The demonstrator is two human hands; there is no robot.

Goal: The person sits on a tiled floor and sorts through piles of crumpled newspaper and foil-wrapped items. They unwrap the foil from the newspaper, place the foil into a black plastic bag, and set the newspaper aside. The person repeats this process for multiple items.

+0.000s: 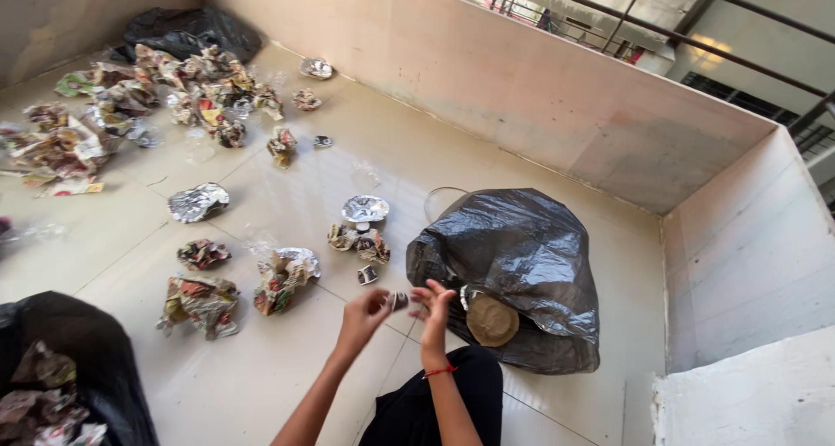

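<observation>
Scrap (398,301) is what I have between my fingers: a small, dark, crumpled bit, too tiny for me to tell its material, held up over the floor (287,385) near its front edge, just beside the big black bag (522,263). That bag is the largest thing before me, glossy and wrinkled, slumped toward the right wall, with a round tan piece (491,320) showing at its mouth. A second black bag (96,359) sits at the front left corner, crumpled printed paper spilling inside it. A third dark bag (187,30) lies in the far left corner, behind a wide scatter of crushed paper (130,98). Nearer the middle lie crumpled wrappers (202,302), a foil sheet (197,202) and a small foil dish (364,209). My left hand (365,316) pinches the scrap at its fingertips. My right hand (435,311), a red thread on the wrist, meets it with fingers loosely spread, touching the same scrap.
</observation>
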